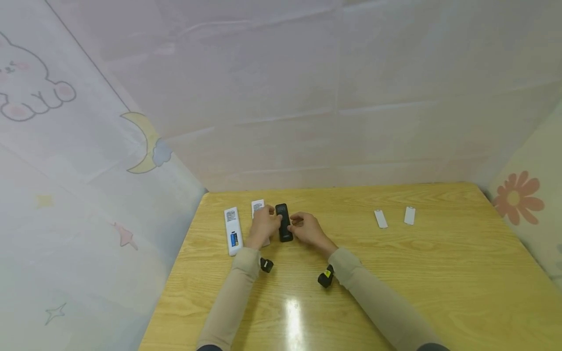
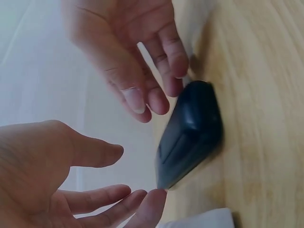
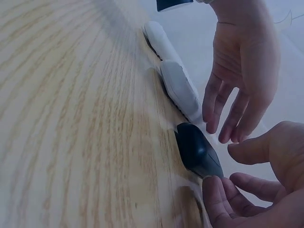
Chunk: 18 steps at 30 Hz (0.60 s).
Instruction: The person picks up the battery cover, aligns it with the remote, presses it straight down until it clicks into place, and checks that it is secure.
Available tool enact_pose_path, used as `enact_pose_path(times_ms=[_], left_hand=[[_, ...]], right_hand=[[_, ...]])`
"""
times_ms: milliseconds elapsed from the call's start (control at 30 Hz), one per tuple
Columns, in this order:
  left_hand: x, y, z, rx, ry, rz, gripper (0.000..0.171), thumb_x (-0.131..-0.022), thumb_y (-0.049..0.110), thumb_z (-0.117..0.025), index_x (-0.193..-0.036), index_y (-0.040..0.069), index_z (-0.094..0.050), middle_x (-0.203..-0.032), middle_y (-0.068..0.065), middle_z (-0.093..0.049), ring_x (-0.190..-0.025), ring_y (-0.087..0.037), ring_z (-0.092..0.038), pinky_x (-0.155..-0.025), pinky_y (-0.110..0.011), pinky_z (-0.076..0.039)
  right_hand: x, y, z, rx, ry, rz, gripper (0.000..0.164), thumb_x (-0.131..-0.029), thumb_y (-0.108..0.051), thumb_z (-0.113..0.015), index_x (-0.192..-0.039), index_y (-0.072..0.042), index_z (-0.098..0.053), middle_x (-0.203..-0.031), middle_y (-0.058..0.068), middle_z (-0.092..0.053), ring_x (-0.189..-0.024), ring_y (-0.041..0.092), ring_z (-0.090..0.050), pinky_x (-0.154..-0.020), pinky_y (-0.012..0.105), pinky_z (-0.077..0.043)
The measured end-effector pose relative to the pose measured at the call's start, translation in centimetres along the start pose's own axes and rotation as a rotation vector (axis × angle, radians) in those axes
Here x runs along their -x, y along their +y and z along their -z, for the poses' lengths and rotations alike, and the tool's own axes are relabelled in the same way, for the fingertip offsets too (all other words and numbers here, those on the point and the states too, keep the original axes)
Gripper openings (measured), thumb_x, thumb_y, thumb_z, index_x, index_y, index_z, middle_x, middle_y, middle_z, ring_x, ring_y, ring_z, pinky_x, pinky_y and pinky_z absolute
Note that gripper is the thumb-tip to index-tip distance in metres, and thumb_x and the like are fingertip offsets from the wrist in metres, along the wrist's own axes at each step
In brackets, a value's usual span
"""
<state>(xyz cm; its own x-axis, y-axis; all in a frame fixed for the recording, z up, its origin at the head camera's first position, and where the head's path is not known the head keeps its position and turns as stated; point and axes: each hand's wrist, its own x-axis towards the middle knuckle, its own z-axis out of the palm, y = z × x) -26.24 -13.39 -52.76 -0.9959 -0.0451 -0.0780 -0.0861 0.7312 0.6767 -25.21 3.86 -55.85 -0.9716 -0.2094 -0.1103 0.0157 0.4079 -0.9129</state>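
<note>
Black remote control [image 1: 286, 233] flat on the desk [image 1: 421, 282], between left hand [image 1: 265, 222] and right hand [image 1: 308, 229], both with fingers relaxed and parted; leftward, white remote control [image 1: 231, 225] with exposed blue battery [image 1: 233, 239]; rightward, two white battery covers [image 1: 380, 219].

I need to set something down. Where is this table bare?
The widest bare patch of table lies right of the right forearm, nearside of the two white pieces. Another lies between the right hand and those pieces. It's crowded toward the left, where two white remotes, the left hand, the black remote and the right hand sit close together.
</note>
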Motion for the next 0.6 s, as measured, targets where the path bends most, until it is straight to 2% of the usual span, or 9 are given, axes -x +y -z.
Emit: enact_pose_path(times_ms=[200,433,600], left_hand=[[0.4,0.4,0.8,0.001,0.01,-0.019,0.044,-0.105,0.024,-0.069,-0.139,-0.003,-0.064,-0.138,-0.02,-0.068,-0.122,-0.037,-0.068,-0.099,-0.05,-0.061],[0.6,0.4,1.1,0.026,0.012,-0.02,0.045,-0.105,0.024,-0.069,-0.14,-0.003,-0.063,-0.14,-0.022,-0.067,-0.121,-0.038,-0.069,-0.099,-0.051,-0.061],[0.7,0.3,1.3,0.04,0.009,-0.005,0.046,-0.106,0.025,-0.069,-0.142,-0.002,-0.062,-0.139,-0.023,-0.066,-0.117,-0.037,-0.07,-0.093,-0.049,-0.063]], right_hand=[[0.0,-0.1,0.3,0.02,0.02,0.022,0.037,-0.101,-0.015,-0.075,-0.134,0.0,-0.068,-0.123,0.015,-0.072,-0.113,0.032,-0.072,-0.091,0.045,-0.063],[0.5,-0.2,0.8,0.002,0.029,0.022,0.038,-0.101,-0.015,-0.074,-0.135,0.0,-0.068,-0.124,0.015,-0.07,-0.116,0.036,-0.072,-0.094,0.049,-0.062],[0.8,-0.1,1.4,-0.009,0.034,0.013,0.039,-0.102,-0.014,-0.073,-0.138,0.0,-0.066,-0.126,0.016,-0.069,-0.12,0.038,-0.071,-0.099,0.051,-0.061]])
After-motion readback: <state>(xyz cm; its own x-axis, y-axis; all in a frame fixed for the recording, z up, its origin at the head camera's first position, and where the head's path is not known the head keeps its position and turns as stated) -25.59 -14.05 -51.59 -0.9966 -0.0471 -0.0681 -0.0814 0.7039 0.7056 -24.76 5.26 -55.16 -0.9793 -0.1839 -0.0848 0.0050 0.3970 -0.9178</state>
